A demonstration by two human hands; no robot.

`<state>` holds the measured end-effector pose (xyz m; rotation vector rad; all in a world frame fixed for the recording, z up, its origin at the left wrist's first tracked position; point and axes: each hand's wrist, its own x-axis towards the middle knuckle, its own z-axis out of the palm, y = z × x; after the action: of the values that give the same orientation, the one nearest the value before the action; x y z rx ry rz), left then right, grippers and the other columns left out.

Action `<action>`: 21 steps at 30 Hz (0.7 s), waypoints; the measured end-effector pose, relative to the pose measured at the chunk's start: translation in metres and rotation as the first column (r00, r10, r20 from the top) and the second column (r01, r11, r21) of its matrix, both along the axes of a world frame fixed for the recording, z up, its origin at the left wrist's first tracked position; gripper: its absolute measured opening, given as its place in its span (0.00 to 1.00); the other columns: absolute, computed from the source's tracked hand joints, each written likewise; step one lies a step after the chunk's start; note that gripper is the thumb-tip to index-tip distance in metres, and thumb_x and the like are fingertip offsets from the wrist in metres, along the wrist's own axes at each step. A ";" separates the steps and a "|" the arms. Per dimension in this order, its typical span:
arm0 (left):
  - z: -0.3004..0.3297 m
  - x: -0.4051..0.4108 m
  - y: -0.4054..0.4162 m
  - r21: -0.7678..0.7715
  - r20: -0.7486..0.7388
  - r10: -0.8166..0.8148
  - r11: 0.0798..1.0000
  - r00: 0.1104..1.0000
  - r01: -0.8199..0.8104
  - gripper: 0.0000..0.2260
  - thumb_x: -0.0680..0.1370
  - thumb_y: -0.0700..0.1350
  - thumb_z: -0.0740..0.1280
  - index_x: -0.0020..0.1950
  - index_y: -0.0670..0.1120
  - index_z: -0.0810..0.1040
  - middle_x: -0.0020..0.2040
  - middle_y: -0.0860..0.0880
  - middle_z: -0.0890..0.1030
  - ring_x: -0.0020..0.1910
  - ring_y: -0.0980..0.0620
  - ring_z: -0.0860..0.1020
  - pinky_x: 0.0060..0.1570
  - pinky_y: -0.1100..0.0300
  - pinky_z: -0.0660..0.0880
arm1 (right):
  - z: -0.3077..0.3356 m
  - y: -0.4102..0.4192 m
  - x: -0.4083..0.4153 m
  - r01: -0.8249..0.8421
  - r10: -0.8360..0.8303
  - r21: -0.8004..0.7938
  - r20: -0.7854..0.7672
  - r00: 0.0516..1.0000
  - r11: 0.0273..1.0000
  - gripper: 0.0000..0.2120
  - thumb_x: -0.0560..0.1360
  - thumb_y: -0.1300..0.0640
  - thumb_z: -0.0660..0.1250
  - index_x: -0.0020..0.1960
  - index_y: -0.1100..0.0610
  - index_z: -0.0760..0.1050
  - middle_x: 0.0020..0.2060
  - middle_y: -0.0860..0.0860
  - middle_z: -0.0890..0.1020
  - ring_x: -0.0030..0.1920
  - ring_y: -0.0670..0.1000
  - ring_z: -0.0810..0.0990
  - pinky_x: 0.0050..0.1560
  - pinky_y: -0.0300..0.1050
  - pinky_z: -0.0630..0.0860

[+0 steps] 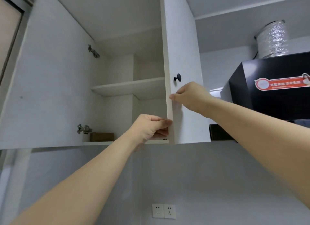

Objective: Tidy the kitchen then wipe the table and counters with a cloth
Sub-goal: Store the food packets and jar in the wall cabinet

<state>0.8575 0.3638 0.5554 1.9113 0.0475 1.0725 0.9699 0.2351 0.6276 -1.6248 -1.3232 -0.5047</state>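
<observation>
Hood (270,90) carries a red sticker (281,84) — its print too blurred to read. Both arms reach up to the right door (182,57) of the open wall cabinet (50,74). Left hand (149,127) pinches the door's lower edge, fingers curled round it; right hand (189,95) pinches the same edge higher — just below the black knob (177,77). A brown box (101,137) sits on the bottom shelf.

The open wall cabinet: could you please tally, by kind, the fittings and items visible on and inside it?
Metal hinges: 2, upper and lower
Black door knob: 1
Inner shelf: 1
Brown box on the cabinet floor: 1
Total: 5
</observation>
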 end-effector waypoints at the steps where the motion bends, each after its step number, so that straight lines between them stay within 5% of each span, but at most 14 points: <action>1: 0.002 0.005 -0.012 0.024 -0.042 -0.026 0.999 0.999 0.027 0.10 0.73 0.44 0.73 0.49 0.39 0.84 0.48 0.35 0.82 0.44 0.46 0.79 0.57 0.50 0.78 | 0.000 -0.013 0.005 -0.009 0.009 0.007 -0.036 0.999 1.000 0.16 0.76 0.50 0.67 0.36 0.60 0.74 0.24 0.50 0.69 0.26 0.49 0.66 0.30 0.39 0.67; 3: 0.007 0.014 -0.031 0.064 -0.100 -0.048 0.996 0.994 0.055 0.08 0.74 0.45 0.73 0.50 0.43 0.85 0.45 0.42 0.84 0.43 0.51 0.79 0.58 0.54 0.78 | 0.001 -0.030 0.014 -0.035 0.039 0.042 -0.100 0.994 0.998 0.16 0.75 0.51 0.69 0.44 0.66 0.79 0.33 0.56 0.77 0.36 0.50 0.72 0.49 0.46 0.79; 5: 0.010 0.026 -0.049 0.086 -0.141 -0.072 0.993 0.987 0.085 0.05 0.74 0.45 0.72 0.48 0.47 0.85 0.40 0.50 0.84 0.40 0.55 0.79 0.59 0.56 0.77 | 0.000 -0.048 0.021 -0.019 0.028 0.069 -0.143 0.989 0.997 0.15 0.75 0.54 0.69 0.51 0.67 0.80 0.41 0.59 0.82 0.40 0.51 0.74 0.59 0.55 0.77; 10: 0.009 0.055 -0.083 0.200 -0.192 -0.027 0.978 0.981 0.066 0.12 0.74 0.52 0.72 0.54 0.47 0.84 0.52 0.45 0.84 0.54 0.49 0.82 0.60 0.55 0.77 | -0.003 -0.086 0.033 0.083 -0.057 0.120 -0.204 0.977 0.989 0.08 0.76 0.62 0.64 0.47 0.64 0.81 0.48 0.60 0.84 0.45 0.54 0.83 0.54 0.50 0.79; 15: 0.007 0.080 -0.112 0.302 -0.149 0.035 0.953 0.988 0.012 0.09 0.66 0.62 0.71 0.39 0.59 0.85 0.43 0.47 0.83 0.46 0.49 0.79 0.59 0.47 0.75 | -0.012 -0.110 0.045 0.123 -0.054 0.219 -0.297 0.953 0.968 0.08 0.77 0.62 0.64 0.49 0.63 0.82 0.41 0.56 0.83 0.41 0.52 0.82 0.52 0.50 0.81; 21: 0.004 0.097 -0.124 0.305 -0.089 0.049 0.952 0.995 -0.020 0.06 0.73 0.57 0.72 0.42 0.56 0.85 0.42 0.52 0.84 0.49 0.51 0.81 0.61 0.48 0.75 | -0.024 -0.124 0.051 0.088 0.010 0.278 -0.332 0.943 0.957 0.13 0.79 0.61 0.63 0.37 0.53 0.77 0.47 0.57 0.83 0.48 0.56 0.84 0.52 0.52 0.81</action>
<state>0.9540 0.2403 0.5591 2.2454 -0.0327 1.0583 1.0211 0.1115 0.6037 -1.4193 -0.9212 -0.4061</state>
